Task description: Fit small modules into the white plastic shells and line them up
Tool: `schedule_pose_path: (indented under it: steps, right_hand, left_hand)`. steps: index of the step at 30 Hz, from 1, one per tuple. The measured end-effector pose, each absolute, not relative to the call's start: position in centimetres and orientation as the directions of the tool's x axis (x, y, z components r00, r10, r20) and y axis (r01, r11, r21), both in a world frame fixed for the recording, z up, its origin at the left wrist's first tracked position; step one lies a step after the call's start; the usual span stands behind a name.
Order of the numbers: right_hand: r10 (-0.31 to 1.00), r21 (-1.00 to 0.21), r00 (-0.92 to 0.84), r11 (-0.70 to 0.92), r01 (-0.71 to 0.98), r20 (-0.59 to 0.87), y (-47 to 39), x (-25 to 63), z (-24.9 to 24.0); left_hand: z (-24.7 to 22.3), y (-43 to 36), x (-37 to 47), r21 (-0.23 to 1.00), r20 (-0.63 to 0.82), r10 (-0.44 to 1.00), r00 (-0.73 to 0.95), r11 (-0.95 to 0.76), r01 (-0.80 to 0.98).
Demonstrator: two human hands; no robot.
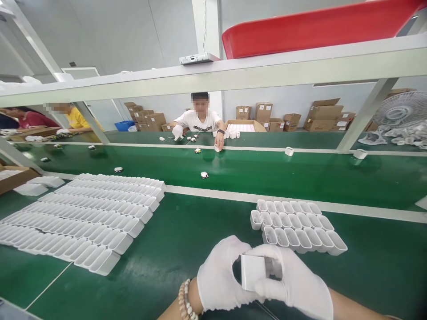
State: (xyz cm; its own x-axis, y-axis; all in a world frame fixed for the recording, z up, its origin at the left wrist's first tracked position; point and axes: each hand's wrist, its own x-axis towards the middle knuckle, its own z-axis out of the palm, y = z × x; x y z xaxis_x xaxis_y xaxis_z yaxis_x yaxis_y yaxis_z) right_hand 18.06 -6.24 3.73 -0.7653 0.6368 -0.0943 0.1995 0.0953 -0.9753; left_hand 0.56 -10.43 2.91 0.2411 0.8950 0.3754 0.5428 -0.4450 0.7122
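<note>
This is a factory floor with an assembly line; a green belt runs past the far edge of the desk, with small parts spaced along it; identical white casings stand in tight rows toward the desk's left edge; a co-worker faces the belt from the opposite side; cardboard boxes stand along the plain grey wall; a rack bearing a red tray spans overhead.
</note>
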Motion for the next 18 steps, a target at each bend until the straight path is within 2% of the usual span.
schedule_pose_path:
  steps: [2, 4, 6, 7, 9, 13, 18]
  right_hand:
    - [0.745, -0.876, -0.666, 0.351, 0.330, 0.047, -6.6, 18.2, 4.1]
    - [0.789, -0.667, -0.573, 0.551, 0.502, 0.221, -6.9, 18.2, 4.4]
    - [0.778, -0.488, -0.543, 0.624, 0.611, 0.315, -7.2, 18.0, 4.5]
    - [0.771, -0.438, -0.544, 0.636, 0.635, 0.332, -7.3, 17.8, 4.5]
    - [0.769, -0.409, -0.537, 0.639, 0.651, 0.348, -7.7, 17.5, 4.3]
    - [0.757, -0.437, -0.549, 0.653, 0.619, 0.354, -8.4, 17.1, 4.4]
    - [0.804, -0.498, -0.520, 0.590, 0.635, 0.288, -8.9, 17.2, 4.9]
  left_hand:
    - [1.8, -10.3, 0.6, 0.759, 0.407, 0.904, 0.131, -0.414, 0.503]
    - [0.6, -10.3, 0.8, 0.815, 0.419, 0.908, 0.010, -0.381, 0.436]
    - [-0.1, -10.4, 1.1, 0.844, 0.409, 0.913, 0.001, -0.379, 0.380]
    - [-0.1, -10.6, 1.3, 0.855, 0.389, 0.920, 0.040, -0.377, 0.355]
    - [0.2, -10.9, 1.7, 0.884, 0.338, 0.931, 0.136, -0.364, 0.293]
    - [1.3, -11.1, 2.2, 0.956, 0.192, 0.947, 0.255, -0.240, 0.169]
    - [0.8, -10.7, 2.3, 0.961, 0.212, 0.931, 0.297, -0.254, 0.107]
